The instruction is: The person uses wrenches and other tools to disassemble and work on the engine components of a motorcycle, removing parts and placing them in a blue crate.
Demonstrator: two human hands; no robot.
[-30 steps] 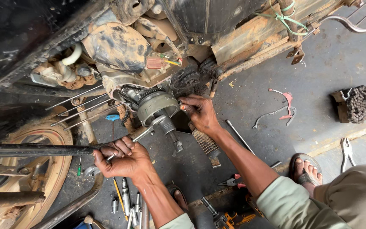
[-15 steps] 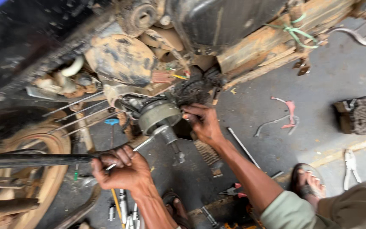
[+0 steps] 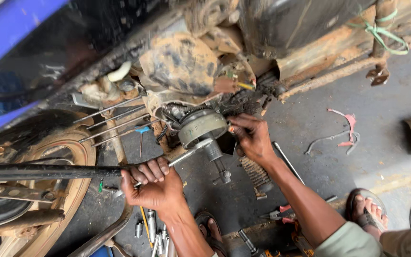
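Left fingers (image 3: 149,170) clenched around long horizontal black bar (image 3: 48,171), right fingers (image 3: 241,131) pressing round hub (image 3: 201,126)

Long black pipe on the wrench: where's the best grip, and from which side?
Grip the long black pipe far out along its bare shaft, coming from above with fingers wrapped over. It lies level toward the wheel; the left hand grips it near the wrench end. The right hand steadies the round hub.
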